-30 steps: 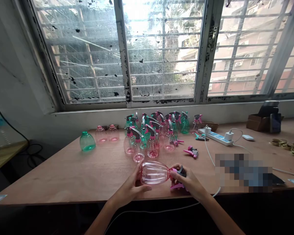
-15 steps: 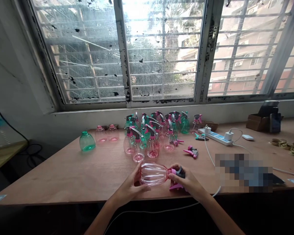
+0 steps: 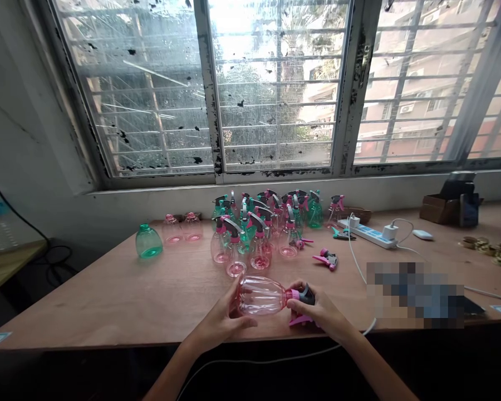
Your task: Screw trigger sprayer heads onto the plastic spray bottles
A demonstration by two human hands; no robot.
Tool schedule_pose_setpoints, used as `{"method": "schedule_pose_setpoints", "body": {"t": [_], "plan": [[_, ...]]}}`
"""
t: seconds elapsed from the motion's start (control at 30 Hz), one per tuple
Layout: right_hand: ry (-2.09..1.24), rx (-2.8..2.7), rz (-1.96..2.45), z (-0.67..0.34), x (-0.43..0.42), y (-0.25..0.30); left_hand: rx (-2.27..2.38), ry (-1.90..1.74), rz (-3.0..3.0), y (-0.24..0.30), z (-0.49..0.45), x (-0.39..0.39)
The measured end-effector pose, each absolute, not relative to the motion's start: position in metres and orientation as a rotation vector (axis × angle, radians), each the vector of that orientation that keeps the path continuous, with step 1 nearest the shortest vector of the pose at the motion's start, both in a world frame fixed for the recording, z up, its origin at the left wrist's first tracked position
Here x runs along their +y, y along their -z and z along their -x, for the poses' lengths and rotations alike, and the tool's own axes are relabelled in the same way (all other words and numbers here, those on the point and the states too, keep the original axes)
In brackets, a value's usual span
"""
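Hands both full: left hand (image 3: 222, 323) cupped round the base of a pink bottle (image 3: 260, 295), partly open to fit it, thumb along the near side; right hand (image 3: 319, 309) closed around a black-and-pink spray head (image 3: 306, 295) at the neck. Held sideways just over the front part of the desk (image 3: 121, 295), neck pointing right, pink trigger (image 3: 299, 321) poking out below. Collar (image 3: 293, 294) on the neck by the looks of it, so probably nearly done with this one, but can't tell how tight.

Plenty finished already, judging by the crowd of pink and green spray bottles (image 3: 260, 257) at the back by the window (image 3: 275, 100), heads on where visible. Packed too close for a proper count though.

Left over: a bare green bottle (image 3: 149, 243) and two bare pink bottles (image 3: 192, 228) off to the left, all upright, zero heads on. Over on the right, loose on the desk: a pink-and-black head (image 3: 328, 259), probably another pink head (image 3: 300, 244) close up against the crowd, plus a teal-and-black head (image 3: 342, 234) next to the power strip (image 3: 373, 234). So maybe three to go, with matching colours lying around too.
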State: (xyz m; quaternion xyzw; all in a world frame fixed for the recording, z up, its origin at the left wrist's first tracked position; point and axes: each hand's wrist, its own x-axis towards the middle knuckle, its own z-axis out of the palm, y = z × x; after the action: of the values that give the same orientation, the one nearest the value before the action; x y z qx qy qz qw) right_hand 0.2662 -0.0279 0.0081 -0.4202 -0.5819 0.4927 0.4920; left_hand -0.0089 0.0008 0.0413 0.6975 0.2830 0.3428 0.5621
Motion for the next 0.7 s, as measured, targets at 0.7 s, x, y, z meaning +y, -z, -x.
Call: {"method": "schedule_pose_setpoints", "body": {"t": [0.7], "plan": [[-1.042, -1.501, 1.038, -0.267, -0.032, -0.012, 0.659, -0.758, -1.720, -0.053, 0.004, -0.006]]}}
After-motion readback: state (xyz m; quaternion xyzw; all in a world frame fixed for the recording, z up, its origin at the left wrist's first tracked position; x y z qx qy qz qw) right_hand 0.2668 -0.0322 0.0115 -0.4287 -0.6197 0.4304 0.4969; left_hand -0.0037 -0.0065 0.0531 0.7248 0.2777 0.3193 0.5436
